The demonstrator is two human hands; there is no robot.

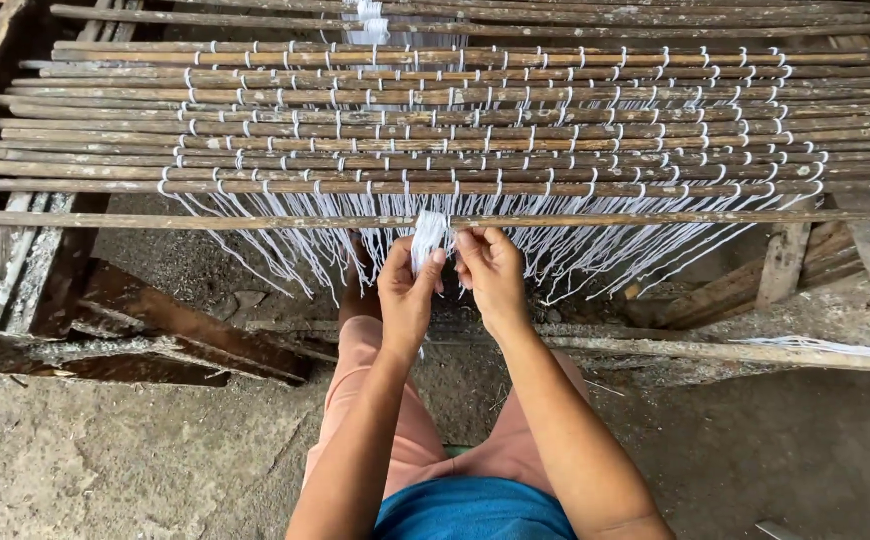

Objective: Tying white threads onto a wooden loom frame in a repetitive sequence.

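Fingers (439, 258) of both hands pinch a bundle of white string (427, 240) at frame centre, left hand (407, 296) and right hand (493, 275) closed on it just below the lowest bamboo stick (205, 219). Above, a mat of sticks (515, 110) bound by white cords fills the upper frame. Rough wooden beams (155, 320) lie at left on a grey concrete floor (105, 460)

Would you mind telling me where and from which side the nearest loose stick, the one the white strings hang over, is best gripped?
Probably grip the nearest stick on its bare stretch left of the white strings, coming from the near side with fingers over the top. It lies level and apart from the tied sticks, and that stretch carries no cord. At mid-span the left hand and right hand pinch a white strip.
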